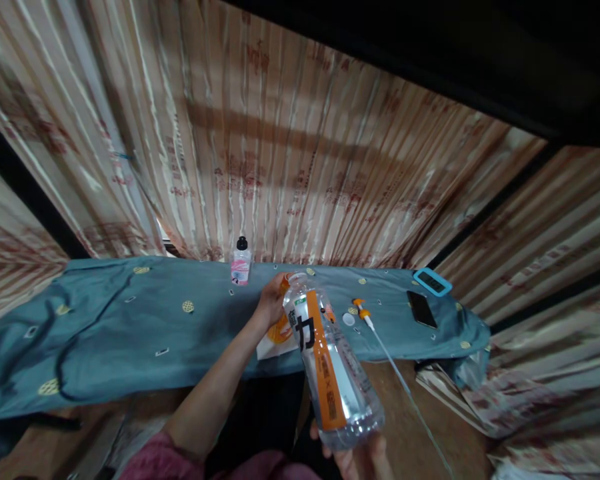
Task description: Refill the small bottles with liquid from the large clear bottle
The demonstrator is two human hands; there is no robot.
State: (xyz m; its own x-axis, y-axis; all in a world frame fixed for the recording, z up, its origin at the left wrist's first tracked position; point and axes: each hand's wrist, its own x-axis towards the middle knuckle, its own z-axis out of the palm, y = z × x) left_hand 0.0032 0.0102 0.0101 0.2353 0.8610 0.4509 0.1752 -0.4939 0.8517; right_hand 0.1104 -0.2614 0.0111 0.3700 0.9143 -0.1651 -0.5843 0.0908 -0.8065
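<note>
Clear bottle (336, 360) with orange label, tilted, base cupped in right hand (363, 457); left hand (271, 301) closes around an orange-and-white funnel (281, 327) at its uncapped mouth, over blue cloth (130, 327).

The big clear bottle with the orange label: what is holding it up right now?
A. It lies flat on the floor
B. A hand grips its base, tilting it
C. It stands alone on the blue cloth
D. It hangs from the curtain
B: the right hand grips the base of the big clear bottle, which tilts toward the blue cloth while the left hand is at its neck.
</note>
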